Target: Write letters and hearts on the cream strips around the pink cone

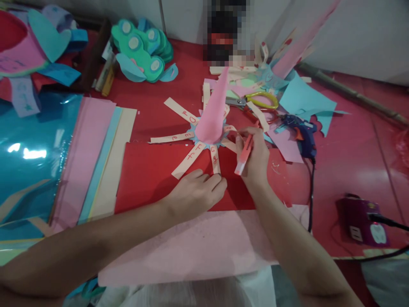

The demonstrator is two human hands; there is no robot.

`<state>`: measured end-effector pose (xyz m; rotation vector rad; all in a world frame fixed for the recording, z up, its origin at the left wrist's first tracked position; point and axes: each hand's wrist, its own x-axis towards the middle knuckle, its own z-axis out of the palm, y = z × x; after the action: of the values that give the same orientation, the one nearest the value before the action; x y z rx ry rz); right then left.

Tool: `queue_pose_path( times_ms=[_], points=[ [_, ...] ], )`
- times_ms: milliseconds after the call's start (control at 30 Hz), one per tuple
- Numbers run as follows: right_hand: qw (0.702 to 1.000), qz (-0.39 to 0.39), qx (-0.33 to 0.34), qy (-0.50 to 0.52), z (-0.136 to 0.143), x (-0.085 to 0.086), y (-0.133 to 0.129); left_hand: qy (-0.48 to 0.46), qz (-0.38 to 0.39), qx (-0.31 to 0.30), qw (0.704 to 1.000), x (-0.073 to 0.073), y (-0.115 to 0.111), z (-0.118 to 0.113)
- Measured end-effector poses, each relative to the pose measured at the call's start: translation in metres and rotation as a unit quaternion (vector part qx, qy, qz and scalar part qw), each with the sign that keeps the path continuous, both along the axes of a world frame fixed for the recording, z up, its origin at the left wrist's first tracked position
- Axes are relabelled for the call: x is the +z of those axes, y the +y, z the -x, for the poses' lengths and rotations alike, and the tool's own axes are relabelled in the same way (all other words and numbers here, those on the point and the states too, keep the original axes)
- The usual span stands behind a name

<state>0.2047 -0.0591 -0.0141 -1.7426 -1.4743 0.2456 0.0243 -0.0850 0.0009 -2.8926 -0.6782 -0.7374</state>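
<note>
A pink paper cone [212,115] stands on a blue scalloped base, with cream paper strips around it bearing red letters. My left hand [200,189] has its fingers closed on the end of the strip marked G [214,158], below the cone. To the right of the cone, my right hand [255,157] is wrapped round a red marker [245,154], its white end pointing down toward me. The strip marked F [189,160] lies just above my left hand. Beneath the cone and strips is a red sheet [150,179].
Yellow-handled scissors [262,100] and a blue glue gun [302,135] lie to the right among paper scraps. Green foam shapes [140,51] are at the back left. Coloured sheets [89,145] lie left, a purple power box [364,219] right.
</note>
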Motion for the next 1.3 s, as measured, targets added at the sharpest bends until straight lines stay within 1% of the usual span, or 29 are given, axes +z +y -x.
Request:
queue_pose_path(
  times_ms=[133, 267, 400, 600, 667, 800, 900, 1033, 1200, 1300],
  points=[
    [0.999, -0.033, -0.014, 0.011, 0.002, 0.003, -0.001, -0.001, 0.004, -0.004, 1.000, 0.000, 0.001, 0.000],
    [0.997, -0.071, -0.014, 0.033, 0.005, 0.004, -0.001, 0.000, 0.005, -0.005, 1.000, 0.001, 0.003, -0.002],
    [0.991, -0.117, 0.010, 0.065, 0.009, 0.005, -0.003, -0.003, 0.018, 0.002, 1.000, 0.001, 0.004, -0.003],
    [0.971, -0.229, 0.056, 0.027, 0.011, 0.009, -0.010, -0.010, 0.046, -0.004, 0.999, 0.003, 0.005, -0.002],
    [0.966, -0.250, 0.061, 0.028, 0.010, 0.007, -0.010, -0.007, 0.051, 0.003, 0.999, 0.003, 0.005, -0.001],
    [0.966, -0.253, 0.051, 0.012, 0.006, 0.001, -0.009, 0.016, 0.065, 0.024, 0.997, 0.000, 0.005, -0.001],
    [0.968, -0.246, 0.045, 0.017, 0.005, 0.000, -0.008, 0.019, 0.068, 0.056, 0.996, -0.004, 0.006, -0.002],
    [0.974, -0.222, 0.037, -0.003, 0.004, 0.003, -0.009, 0.012, 0.068, 0.092, 0.993, -0.004, 0.007, -0.003],
    [0.980, -0.189, 0.003, -0.061, 0.006, 0.009, -0.010, 0.009, 0.066, 0.099, 0.993, -0.002, 0.008, -0.002],
    [0.979, -0.199, -0.015, -0.042, 0.006, 0.013, -0.010, 0.010, 0.075, 0.099, 0.992, -0.003, 0.008, -0.002]
  ],
)
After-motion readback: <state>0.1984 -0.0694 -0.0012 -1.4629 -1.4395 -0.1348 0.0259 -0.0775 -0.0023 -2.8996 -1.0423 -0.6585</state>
